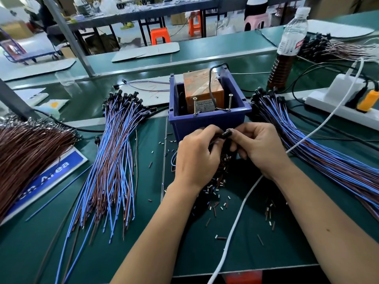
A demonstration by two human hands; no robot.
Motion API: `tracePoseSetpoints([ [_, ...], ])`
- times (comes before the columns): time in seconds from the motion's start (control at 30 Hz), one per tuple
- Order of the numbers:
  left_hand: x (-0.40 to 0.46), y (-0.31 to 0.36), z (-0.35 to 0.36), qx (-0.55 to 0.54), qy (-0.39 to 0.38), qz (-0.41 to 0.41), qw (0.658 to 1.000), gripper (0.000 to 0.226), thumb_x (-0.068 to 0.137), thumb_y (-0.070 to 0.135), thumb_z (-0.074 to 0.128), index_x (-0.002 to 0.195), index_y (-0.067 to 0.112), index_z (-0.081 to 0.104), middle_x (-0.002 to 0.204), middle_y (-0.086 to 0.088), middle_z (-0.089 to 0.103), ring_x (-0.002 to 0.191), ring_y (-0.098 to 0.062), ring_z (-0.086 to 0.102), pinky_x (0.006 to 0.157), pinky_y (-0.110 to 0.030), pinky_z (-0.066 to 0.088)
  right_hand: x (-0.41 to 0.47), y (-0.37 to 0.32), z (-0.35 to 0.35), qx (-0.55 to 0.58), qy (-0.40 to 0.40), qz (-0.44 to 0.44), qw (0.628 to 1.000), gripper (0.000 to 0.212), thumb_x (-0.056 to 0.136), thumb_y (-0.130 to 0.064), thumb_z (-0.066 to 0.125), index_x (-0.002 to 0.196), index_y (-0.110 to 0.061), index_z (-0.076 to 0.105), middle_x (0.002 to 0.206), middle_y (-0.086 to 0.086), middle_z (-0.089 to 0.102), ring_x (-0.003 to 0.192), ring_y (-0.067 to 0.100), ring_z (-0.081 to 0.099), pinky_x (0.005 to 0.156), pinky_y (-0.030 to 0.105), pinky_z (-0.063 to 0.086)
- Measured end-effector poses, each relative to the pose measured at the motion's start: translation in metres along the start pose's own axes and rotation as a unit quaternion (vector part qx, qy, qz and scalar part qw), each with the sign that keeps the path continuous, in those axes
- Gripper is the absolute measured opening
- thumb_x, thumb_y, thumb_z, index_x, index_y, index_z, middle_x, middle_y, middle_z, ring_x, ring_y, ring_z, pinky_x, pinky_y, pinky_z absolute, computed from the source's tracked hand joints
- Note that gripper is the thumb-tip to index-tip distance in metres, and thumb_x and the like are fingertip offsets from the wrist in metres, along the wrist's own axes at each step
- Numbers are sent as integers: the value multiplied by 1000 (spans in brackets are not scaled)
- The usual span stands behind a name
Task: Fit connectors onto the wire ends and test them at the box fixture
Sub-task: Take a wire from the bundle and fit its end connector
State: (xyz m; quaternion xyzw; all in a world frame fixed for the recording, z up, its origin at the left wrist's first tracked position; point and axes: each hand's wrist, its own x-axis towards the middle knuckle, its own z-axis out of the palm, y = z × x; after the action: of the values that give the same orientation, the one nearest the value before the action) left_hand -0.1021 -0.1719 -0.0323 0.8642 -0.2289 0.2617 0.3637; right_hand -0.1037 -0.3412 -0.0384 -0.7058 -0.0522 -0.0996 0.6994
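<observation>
Both hands meet just in front of the blue plastic box fixture [209,117], which stands near the middle of the dark green surface [127,253]. The left hand [196,156] has its fingers curled round a small black connector [226,133], and the right hand [258,148] pinches the same piece from the other side, thumb and fingertips closed on it (the wire end itself is hidden behind the fingers). Inside the box sits an orange block wrapped in clear tape [202,89], with two upright metal screws [194,105] at its front rim.

A fanned bundle of blue and brown wires with black caps [114,160] lies toward the left edge of the surface, and a similar blue and brown bundle [320,152] runs toward the right edge. Small loose black and white connector pieces [217,191] are scattered under and between the forearms. A white cable [238,218] crosses from the near edge up to a white power strip [338,99] at the far right. A clear plastic bottle holding dark liquid [287,50] stands behind the box, to the right. A mass of brown wires [24,152] lies at the far left edge.
</observation>
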Motion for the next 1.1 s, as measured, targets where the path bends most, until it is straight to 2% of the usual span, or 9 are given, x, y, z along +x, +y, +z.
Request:
tracePoseSetpoints([
  [0.07,0,-3,3,-40,-15,4,999,5,93,15,69,97,17,71,80,6,69,74,-18,63,65,-40,50,-1,0,1,-10,2,-3,1000,22,95,-20,73,79,-6,73,57,6,66,39,11,45,39,19,34],
  [0.27,-1,-6,7,-101,4,-38,994,10,90,11,70,87,20,71,70,12,66,65,-9,62,59,-34,51,-2,-3,1,-7,-4,-1,1000,20,96,-19,72,80,-7,75,60,7,68,40,10,46,40,19,35],
  [0.47,0,-6,6,-134,-2,-80,988,13,93,14,67,81,17,71,66,7,67,61,-14,62,57,-34,50,-1,-2,0,-8,-15,-15,1000,23,94,-25,73,78,-9,74,58,6,65,41,9,46,41,17,36],
  [0.53,1,-6,5,-135,-5,-85,987,15,93,13,68,79,17,70,64,10,65,59,-11,59,54,-29,47,0,-1,-1,0,-15,-23,1000,22,97,-21,72,76,-13,73,57,5,64,42,9,46,41,16,36],
  [0.63,2,-10,0,-144,27,-110,983,20,93,13,67,74,18,66,59,12,63,49,-6,50,47,-22,36,3,2,-10,38,36,-30,998,21,99,-22,71,78,-16,73,59,4,63,43,12,46,43,18,38],
  [0.73,4,-10,-3,-162,74,-118,977,19,94,15,67,75,18,68,65,9,69,52,-11,56,49,-30,45,5,5,-11,-4,49,-30,998,17,98,-21,73,81,-18,73,61,3,65,43,13,48,42,22,39],
  [0.83,3,-3,2,-177,87,-109,974,16,95,11,67,79,14,71,68,6,70,60,-14,64,57,-37,53,-1,4,5,-47,-6,-52,998,4,94,-17,77,92,-20,79,67,4,72,42,11,50,40,21,41],
  [0.93,1,-2,6,-197,96,-117,969,15,95,10,67,81,12,70,67,6,66,62,-8,59,59,-41,52,-6,0,17,34,-4,-56,998,12,93,-9,76,97,-19,80,71,2,75,43,8,50,40,18,39],
  [1.1,0,-1,5,-188,93,-100,973,12,96,11,65,85,9,71,71,-1,68,64,-22,61,60,-43,51,-11,-4,31,104,57,-37,992,9,91,-3,76,95,-11,79,67,0,74,42,3,50,41,15,37],
])
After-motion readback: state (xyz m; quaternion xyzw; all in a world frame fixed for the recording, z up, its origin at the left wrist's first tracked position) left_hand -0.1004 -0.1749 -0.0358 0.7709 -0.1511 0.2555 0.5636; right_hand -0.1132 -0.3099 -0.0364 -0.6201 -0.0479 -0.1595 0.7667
